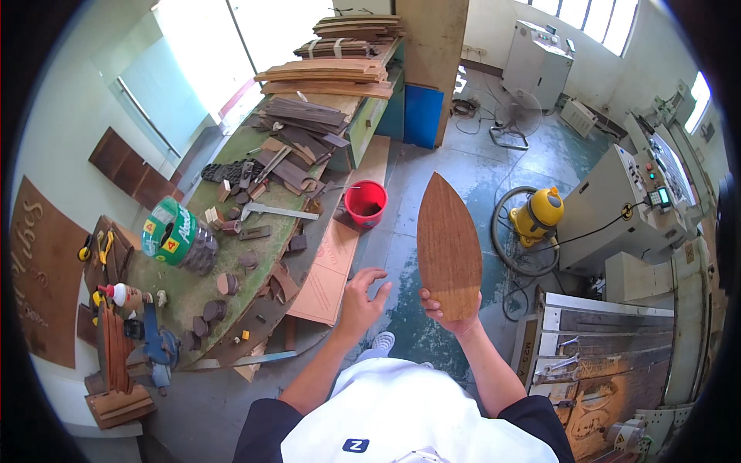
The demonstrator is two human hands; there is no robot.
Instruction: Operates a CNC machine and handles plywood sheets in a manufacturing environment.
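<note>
A leaf-shaped wooden board point(449, 247), brown with a paler patch at its lower end, stands upright before me. My right hand point(461, 321) grips it by that lower end, fingers at the left edge and part of the hand hidden behind the wood. To the left, my left hand point(365, 298) hovers apart from the board with thumb and fingers spread, holding nothing. Just beyond it are a red bucket point(365, 202) with a thin stick or handle across its rim and a flattened cardboard sheet point(333, 258).
The green-topped workbench point(189, 297) on the left carries wood strips point(328, 73), a metal square point(278, 210), a plastic jar point(181, 235) and a blue vise point(160, 343). At right stand a yellow vacuum point(538, 214) with its hose on the floor, and a machine bed point(617, 363).
</note>
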